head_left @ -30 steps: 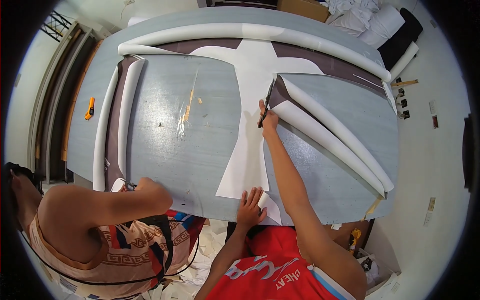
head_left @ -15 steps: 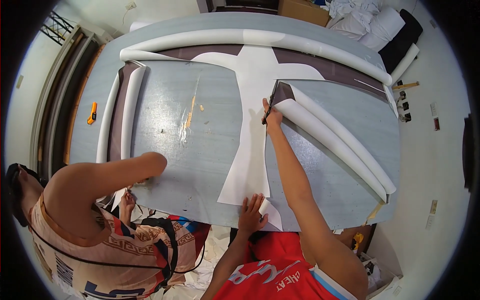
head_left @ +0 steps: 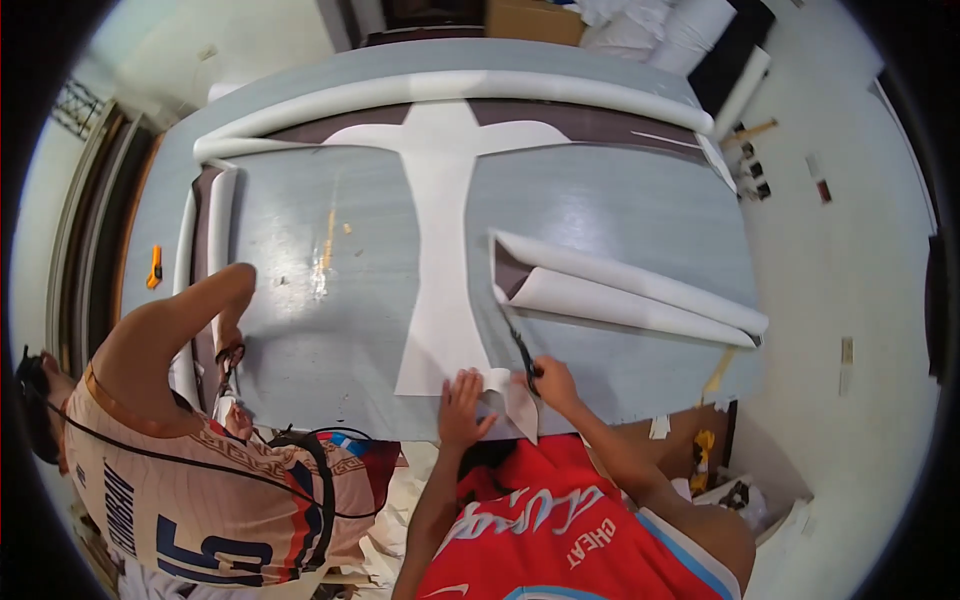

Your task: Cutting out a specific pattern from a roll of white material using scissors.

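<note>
My left hand (head_left: 463, 408) lies flat, fingers outstretched, on the flared near end of a long white sheet (head_left: 442, 230) that runs up the table and spreads into two curved arms. Beside its fingertips is a small curled white offcut (head_left: 519, 408). To the right, near the table's front edge, my right hand (head_left: 553, 385) is closed round the handles of black scissors (head_left: 522, 348). Their blades point up and left, close to the tip of a loosely rolled white sheet with a dark brown underside (head_left: 630, 305); I cannot tell whether they touch.
A co-worker (head_left: 190, 400) at the left holds other scissors (head_left: 230, 357) by a part-rolled sheet (head_left: 220, 210). A long white roll (head_left: 330, 105) spans the back of the grey table (head_left: 300, 210). An orange cutter (head_left: 154, 267) lies far left.
My right hand has come down toward the front edge with the scissors. The rolled sheet's tip has dropped nearer. My left hand stays on the sheet. The view has shifted.
</note>
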Demonstrator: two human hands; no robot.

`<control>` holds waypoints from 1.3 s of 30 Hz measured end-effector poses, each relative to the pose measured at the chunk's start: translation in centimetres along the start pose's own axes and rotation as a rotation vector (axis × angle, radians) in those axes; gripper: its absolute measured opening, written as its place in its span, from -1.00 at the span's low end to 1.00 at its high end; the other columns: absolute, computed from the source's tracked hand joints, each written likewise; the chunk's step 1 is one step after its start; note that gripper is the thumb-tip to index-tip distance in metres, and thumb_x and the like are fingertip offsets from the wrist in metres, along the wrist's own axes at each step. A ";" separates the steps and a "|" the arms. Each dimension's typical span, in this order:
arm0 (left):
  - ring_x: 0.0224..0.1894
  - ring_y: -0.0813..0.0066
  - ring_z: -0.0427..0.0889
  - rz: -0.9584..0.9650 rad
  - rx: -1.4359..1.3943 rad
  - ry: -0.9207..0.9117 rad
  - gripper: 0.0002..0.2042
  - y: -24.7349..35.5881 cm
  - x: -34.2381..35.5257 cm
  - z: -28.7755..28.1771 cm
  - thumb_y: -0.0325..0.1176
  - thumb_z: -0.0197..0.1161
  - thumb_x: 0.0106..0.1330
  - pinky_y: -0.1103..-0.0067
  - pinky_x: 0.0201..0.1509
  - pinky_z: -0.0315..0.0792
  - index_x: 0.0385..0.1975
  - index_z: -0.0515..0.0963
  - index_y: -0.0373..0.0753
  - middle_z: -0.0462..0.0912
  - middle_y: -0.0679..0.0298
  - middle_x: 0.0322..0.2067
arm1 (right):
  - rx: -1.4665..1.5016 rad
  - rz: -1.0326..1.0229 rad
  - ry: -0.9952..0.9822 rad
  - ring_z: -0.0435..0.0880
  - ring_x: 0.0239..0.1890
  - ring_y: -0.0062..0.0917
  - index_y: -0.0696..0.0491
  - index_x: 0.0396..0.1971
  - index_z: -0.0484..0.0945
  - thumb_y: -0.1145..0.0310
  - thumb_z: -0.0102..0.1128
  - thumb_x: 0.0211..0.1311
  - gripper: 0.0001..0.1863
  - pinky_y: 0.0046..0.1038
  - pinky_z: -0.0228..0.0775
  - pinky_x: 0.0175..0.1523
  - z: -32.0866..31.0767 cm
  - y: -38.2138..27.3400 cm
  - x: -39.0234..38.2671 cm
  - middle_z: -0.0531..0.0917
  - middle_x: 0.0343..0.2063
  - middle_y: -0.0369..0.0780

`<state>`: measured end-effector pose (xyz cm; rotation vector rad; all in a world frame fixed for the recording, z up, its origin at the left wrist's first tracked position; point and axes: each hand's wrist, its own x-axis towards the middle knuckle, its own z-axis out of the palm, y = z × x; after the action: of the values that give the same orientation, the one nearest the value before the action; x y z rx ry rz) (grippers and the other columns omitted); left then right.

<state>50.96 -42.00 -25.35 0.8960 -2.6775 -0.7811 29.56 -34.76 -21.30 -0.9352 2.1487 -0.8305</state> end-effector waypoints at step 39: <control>-0.48 0.37 0.56 0.793 0.026 -0.226 -0.56 39.3 -6.7 -28.9 -0.31 0.15 -0.27 0.53 -0.54 0.35 -0.26 0.71 0.02 0.54 0.28 -0.40 | 1.162 -0.106 0.754 0.12 0.33 -0.23 -0.07 0.41 -0.18 0.36 0.50 -0.21 0.20 -0.21 0.18 0.27 -27.7 31.2 -15.4 0.08 0.34 -0.13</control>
<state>46.95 -23.45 20.08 -0.2942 -2.8600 -0.6640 5.25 2.36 -23.52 -0.0914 1.6012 -2.3731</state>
